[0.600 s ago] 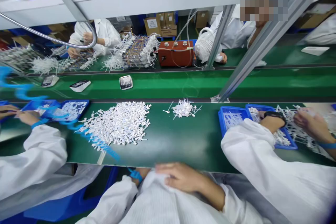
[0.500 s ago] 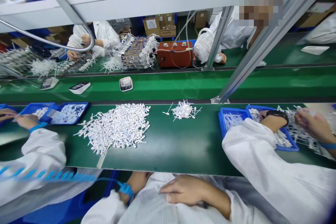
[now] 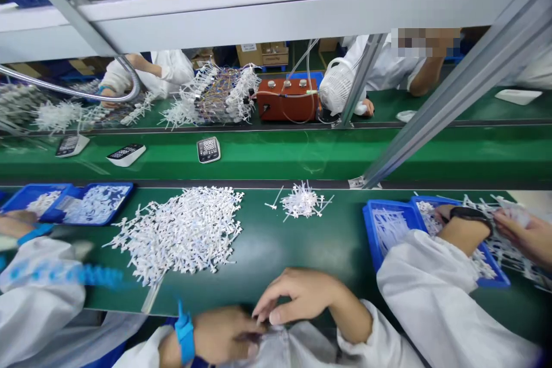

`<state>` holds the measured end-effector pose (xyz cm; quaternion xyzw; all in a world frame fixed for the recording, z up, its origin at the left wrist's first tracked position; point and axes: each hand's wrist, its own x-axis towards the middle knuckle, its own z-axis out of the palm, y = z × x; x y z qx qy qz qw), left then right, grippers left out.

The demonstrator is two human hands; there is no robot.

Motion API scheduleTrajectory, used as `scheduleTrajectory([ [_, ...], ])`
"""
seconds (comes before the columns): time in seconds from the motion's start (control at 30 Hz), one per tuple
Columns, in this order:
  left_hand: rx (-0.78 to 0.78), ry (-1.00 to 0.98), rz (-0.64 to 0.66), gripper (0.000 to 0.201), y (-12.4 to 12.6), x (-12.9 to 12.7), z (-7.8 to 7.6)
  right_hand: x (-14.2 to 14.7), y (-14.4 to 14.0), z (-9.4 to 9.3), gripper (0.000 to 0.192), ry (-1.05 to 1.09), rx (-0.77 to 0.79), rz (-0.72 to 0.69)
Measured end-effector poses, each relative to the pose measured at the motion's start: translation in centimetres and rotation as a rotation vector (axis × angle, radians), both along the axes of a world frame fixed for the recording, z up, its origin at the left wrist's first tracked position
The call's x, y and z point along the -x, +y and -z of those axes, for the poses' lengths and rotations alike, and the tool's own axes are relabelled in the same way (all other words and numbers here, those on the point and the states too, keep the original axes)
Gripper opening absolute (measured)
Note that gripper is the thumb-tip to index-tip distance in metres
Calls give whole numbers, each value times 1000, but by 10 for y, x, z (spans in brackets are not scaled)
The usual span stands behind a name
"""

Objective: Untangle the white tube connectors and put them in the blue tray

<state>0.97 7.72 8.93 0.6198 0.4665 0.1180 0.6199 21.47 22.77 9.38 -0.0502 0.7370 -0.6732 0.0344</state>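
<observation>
My left hand [image 3: 224, 333], with a blue wrist strap [image 3: 184, 336], is low in front of my body near the table's front edge. Its fingers are blurred and partly hidden, so its grip does not show. Close beside it, my right hand [image 3: 299, 296] arches over the edge, fingers loosely bent and thumb apart, with nothing visible in it. Their fingertips come near each other; whether they touch I cannot tell. Ahead on the green table [image 3: 276, 259] lie a large pile of small white plastic pieces [image 3: 185, 233] and a smaller pile of similar pieces [image 3: 302, 200].
Co-workers' sleeved arms [image 3: 431, 282] reach in at both sides, beside blue trays [image 3: 373, 236] of white parts. Behind runs a green conveyor [image 3: 267, 155] carrying display monitors [image 3: 209, 150]. A slanted metal post [image 3: 431, 115] and white beam [image 3: 241, 6] cross the view.
Both hands have risen from my lap toward the table edge, and my left hand now shows more fully beside the right. The camera view has tilted slightly upward.
</observation>
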Motion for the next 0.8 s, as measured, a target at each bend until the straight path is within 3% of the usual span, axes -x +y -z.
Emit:
scheduleTrajectory([
  [0.07,-56,79,67,28,41,8,-6,11,27,-3,46,27,164,-86],
  [0.1,-93,142,19,32,64,10,-7,16,41,2,49,19,268,-131],
  [0.17,-302,357,-233,27,108,13,-2,22,63,21,56,-32,467,-173],
  [0.27,-557,560,-486,21,157,11,19,25,78,62,55,-165,608,-122],
  [0.37,-634,656,-542,23,180,7,44,25,77,90,48,-304,605,-117],
  [0.47,-632,730,-536,26,185,2,58,30,76,95,44,-342,599,-104],
  [0.53,-614,682,-483,29,182,1,58,34,77,91,41,-342,607,-101],
  [0.67,-623,759,-514,41,158,22,38,38,82,84,34,-292,587,-156],
  [0.8,-508,980,-497,24,124,67,15,39,82,82,29,-259,553,-148],
])
